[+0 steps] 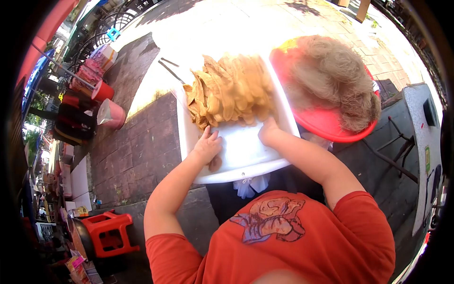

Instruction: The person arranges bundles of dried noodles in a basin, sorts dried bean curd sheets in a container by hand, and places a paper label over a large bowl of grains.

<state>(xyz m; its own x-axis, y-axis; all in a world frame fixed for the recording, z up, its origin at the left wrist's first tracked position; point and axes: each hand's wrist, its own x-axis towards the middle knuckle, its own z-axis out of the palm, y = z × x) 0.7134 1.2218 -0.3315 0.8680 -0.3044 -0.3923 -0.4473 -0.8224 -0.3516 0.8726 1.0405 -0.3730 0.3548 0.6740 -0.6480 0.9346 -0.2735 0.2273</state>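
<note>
A white plastic tub (241,176) stands in front of me. In its far half lies a heap of tan-brown, floppy, flat pieces (231,92), packed in overlapping folds; I cannot tell what they are. My left hand (208,147) is inside the tub by its left wall, palm turned inward, thumb and fingers apart. Its fingertips reach the near left edge of the heap. At the heap's near right edge is my right hand (270,132), with its fingers hidden or blurred against the pieces. Bare white tub floor shows between both hands.
To the right a red basin (326,128) holds a big tangle of pale brown strands (331,75). A red stool (109,233) is at lower left. Buckets (111,113) stand on the left paving. A grey-white tabletop (422,123) and metal legs are at far right.
</note>
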